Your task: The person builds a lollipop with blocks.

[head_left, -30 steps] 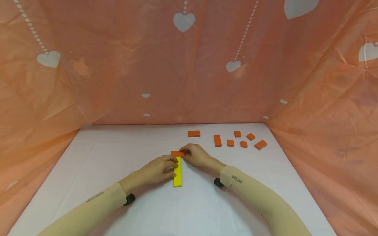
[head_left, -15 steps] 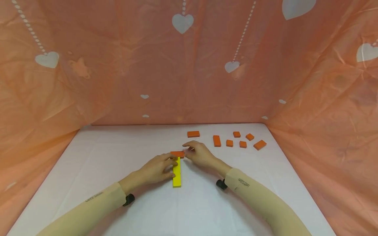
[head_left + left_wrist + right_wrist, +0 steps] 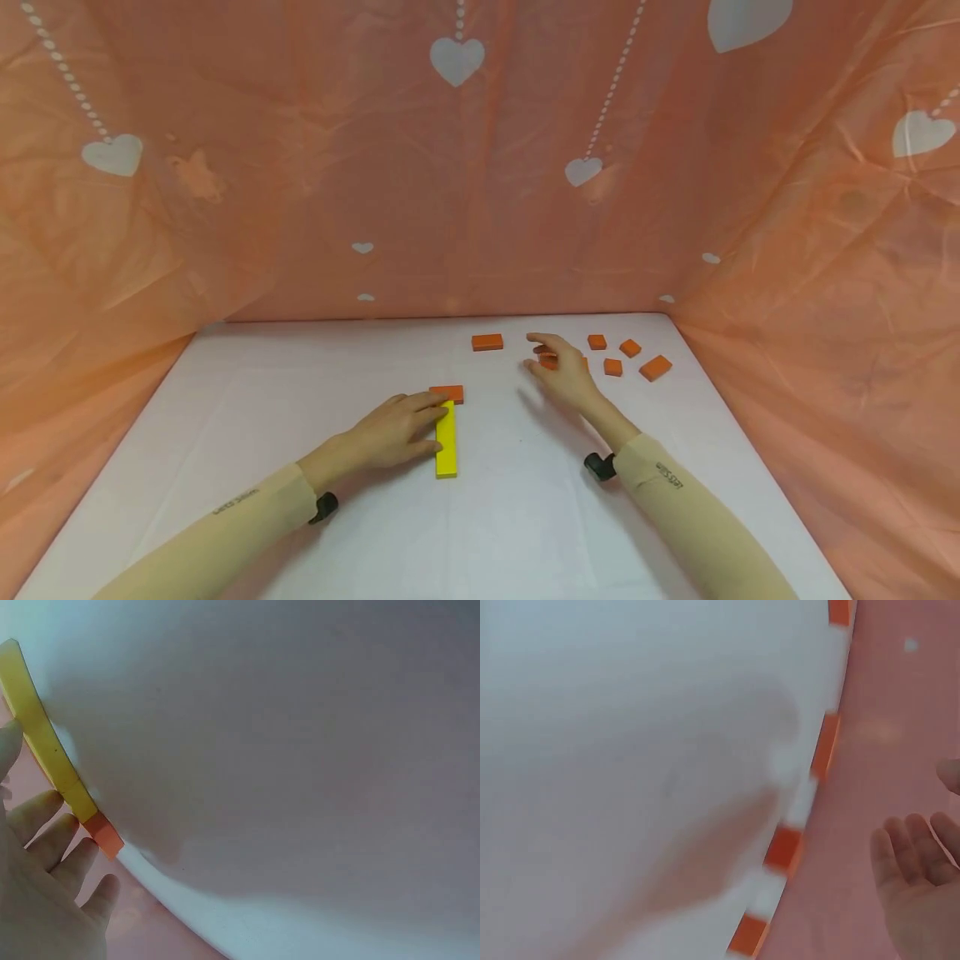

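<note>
A straight yellow bar (image 3: 446,454) lies lengthwise on the white table, with an orange block (image 3: 454,393) across its far end. My left hand (image 3: 386,431) rests along their left side, fingers extended and fingertips on the bar and near the orange block. The left wrist view shows a seam across the yellow bar (image 3: 41,735) close to the orange block (image 3: 106,839). Over on the right, my right hand (image 3: 567,377) hovers with nothing in it, fingers loosely spread, above an orange block (image 3: 548,362) that it partly hides.
Toward the back, a lone orange block (image 3: 487,342) lies left of my right hand. Small orange squares (image 3: 597,342) and a larger orange block (image 3: 656,367) are scattered to its right. A pink curtain (image 3: 465,192) with white hearts encloses the table's back and sides.
My right hand has let go of the orange block at the yellow bar's end and moved right and back to the scattered blocks. My left hand has stayed by the bar.
</note>
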The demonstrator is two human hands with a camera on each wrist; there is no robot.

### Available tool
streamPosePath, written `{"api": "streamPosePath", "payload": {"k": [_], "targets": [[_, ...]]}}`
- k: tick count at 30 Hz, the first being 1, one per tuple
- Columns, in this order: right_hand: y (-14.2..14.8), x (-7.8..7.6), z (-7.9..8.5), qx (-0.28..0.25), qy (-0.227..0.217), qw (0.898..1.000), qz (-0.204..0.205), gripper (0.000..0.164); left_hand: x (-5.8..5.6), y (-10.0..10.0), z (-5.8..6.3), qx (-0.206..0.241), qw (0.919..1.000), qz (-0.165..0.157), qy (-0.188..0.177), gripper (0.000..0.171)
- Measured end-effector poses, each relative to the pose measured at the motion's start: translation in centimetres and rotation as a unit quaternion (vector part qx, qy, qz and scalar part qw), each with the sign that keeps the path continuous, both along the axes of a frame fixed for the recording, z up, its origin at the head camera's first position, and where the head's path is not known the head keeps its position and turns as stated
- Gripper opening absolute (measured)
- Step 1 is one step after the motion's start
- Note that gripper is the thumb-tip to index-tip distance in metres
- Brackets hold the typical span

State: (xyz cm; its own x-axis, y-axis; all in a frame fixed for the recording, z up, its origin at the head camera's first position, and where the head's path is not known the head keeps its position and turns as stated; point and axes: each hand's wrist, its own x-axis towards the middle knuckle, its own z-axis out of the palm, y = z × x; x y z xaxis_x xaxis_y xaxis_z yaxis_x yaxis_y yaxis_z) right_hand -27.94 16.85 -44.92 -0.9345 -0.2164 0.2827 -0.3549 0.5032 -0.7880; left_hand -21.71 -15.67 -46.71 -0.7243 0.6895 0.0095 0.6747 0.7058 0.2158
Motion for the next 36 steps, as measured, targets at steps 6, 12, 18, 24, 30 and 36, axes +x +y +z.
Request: {"api": "streamPosePath", "payload": {"k": [6,12,18,24,30,36], "targets": [[4.1,0.0,-0.2,0.003,-0.007,0.999,-0.050,0.049,0.0,-0.1,-0.1,-0.003,1.0000,0.006,-0.007,0.064],[7.6,-0.4,-1.0,0.075,-0.020,0.994,-0.074,0.048,-0.2,-0.3,0.0,0.003,1.0000,0.000,-0.008,0.063],[9.5,-1.4,-1.6,0.161,-0.007,0.985,-0.060,0.043,-0.3,-0.4,0.2,0.007,0.9999,0.000,-0.012,0.061],[9.8,-2.2,-1.8,0.218,-0.004,0.976,-0.023,0.041,-0.3,-0.4,0.3,0.003,0.9997,0.006,-0.022,0.062],[9.6,-2.3,-2.0,0.249,-0.003,0.968,-0.010,0.038,-0.3,-0.2,0.3,0.003,0.9996,0.006,-0.028,0.063],[9.4,-2.1,-2.1,0.254,-0.004,0.967,-0.015,0.035,-0.3,0.0,0.2,0.002,0.9994,0.010,-0.032,0.063]]}}
